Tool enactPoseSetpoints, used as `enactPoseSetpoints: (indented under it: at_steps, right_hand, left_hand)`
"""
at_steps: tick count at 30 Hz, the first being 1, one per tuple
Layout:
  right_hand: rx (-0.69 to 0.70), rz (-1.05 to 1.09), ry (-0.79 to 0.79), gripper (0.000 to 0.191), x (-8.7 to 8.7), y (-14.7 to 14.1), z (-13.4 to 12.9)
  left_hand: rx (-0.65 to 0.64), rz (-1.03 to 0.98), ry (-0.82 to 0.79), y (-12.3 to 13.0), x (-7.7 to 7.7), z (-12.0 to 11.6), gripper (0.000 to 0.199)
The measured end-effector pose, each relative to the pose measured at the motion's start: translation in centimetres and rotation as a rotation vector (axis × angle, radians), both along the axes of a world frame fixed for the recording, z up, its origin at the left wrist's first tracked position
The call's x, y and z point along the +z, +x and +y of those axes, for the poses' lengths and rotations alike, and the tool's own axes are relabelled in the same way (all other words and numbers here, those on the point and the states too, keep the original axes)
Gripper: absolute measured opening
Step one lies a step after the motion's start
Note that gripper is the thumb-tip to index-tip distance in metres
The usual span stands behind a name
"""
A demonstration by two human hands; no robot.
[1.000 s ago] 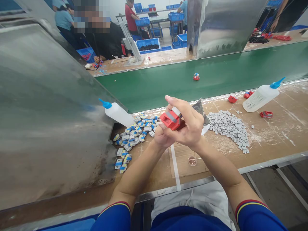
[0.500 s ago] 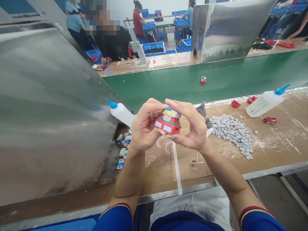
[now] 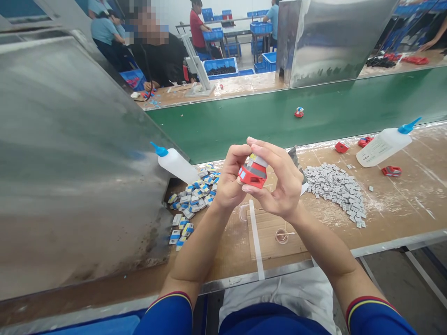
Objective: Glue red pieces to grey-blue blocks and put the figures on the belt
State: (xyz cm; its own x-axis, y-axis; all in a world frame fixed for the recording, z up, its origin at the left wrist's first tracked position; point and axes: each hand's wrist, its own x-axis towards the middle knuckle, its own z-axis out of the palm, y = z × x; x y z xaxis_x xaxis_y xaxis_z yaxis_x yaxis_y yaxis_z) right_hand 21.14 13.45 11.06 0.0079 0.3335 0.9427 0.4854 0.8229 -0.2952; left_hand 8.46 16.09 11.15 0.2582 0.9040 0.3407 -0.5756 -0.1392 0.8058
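Both hands grip one small red toy vehicle (image 3: 254,176) with a grey band and a whitish-yellow top piece, raised above the workbench. My left hand (image 3: 232,179) pinches it from the left, fingers on the upper part and thumb low down. From the right, my right hand (image 3: 279,179) closes on it, fingers over the top and thumb under the red base. The fingers partly hide the top piece. Below on the bench, a cardboard sheet (image 3: 267,249) carries a small round dish (image 3: 281,236) with a cotton swab across it.
White-blue-yellow pieces (image 3: 195,197) lie left beside a blue-tipped bottle (image 3: 176,165). Grey tiles (image 3: 337,190) are heaped right, near another bottle (image 3: 386,146) and red toy bodies (image 3: 391,171). A finished-looking toy (image 3: 299,112) rides the green belt (image 3: 237,118). A person (image 3: 159,58) sits opposite.
My hands have turned the toy vehicle so its side faces me more, and my left hand has shifted right, uncovering the pieces on the left. The toy on the belt sits slightly farther right.
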Motion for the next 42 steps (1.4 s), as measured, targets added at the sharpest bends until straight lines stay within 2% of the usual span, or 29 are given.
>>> enactPoseSetpoints:
  at_steps: [4,7,10,13,16,19,23,27,30,33,35,38,42]
  right_hand:
    - [-0.028,-0.012,-0.059,0.058,-0.1,0.0,-0.1]
    - [-0.075,-0.012,-0.022,0.053,0.0,-0.2,-0.1]
    - [-0.063,0.016,0.041,0.05,0.2,-0.5,-0.1]
    - [-0.062,0.024,0.022,0.051,0.1,-0.7,-0.2]
    - [-0.091,0.017,-0.045,0.055,-0.1,-0.9,-0.4]
    - [-0.072,0.046,-0.045,0.059,-0.4,-1.2,-0.5]
    - [-0.102,0.051,-0.03,0.052,-0.4,-1.4,-0.3]
    - [-0.101,-0.003,-0.129,0.057,0.0,-1.0,-0.1]
    - [-0.097,-0.031,-0.135,0.057,0.5,-0.7,-0.4]
    - [-0.11,-0.031,-0.121,0.05,1.1,-0.3,-1.0]
    - [-0.134,-0.035,-0.169,0.048,1.4,0.0,-1.4]
    - [-0.156,-0.051,-0.254,0.049,1.7,0.5,-1.8]
    - [-0.159,-0.077,-0.287,0.051,2.0,1.1,-2.1]
  left_hand:
    - [-0.02,-0.012,0.018,-0.1,-0.2,0.2,0.056]
    - [0.009,0.021,0.041,0.0,0.0,0.2,0.06]
    - [0.025,0.035,0.07,0.1,0.2,0.1,0.062]
    - [-0.001,0.014,0.082,0.1,0.3,-0.1,0.057]
    - [-0.02,-0.004,0.064,0.0,0.0,-0.3,0.056]
    - [-0.052,0.031,0.03,0.2,-0.5,-0.6,0.06]
    - [-0.087,0.035,-0.064,0.7,-1.0,-0.8,0.071]
    - [-0.117,-0.031,-0.115,1.3,-1.3,-1.2,0.057]
    - [-0.119,-0.099,-0.147,1.5,-1.3,-1.7,0.047]
    - [-0.168,-0.099,-0.197,1.7,-1.0,-2.4,0.055]
    - [-0.203,-0.09,-0.215,2.0,-0.8,-2.9,0.063]
    - [-0.181,-0.086,-0.218,2.6,-0.8,-3.3,0.067]
    - [-0.139,-0.04,-0.22,2.9,-1.4,-3.4,0.07]
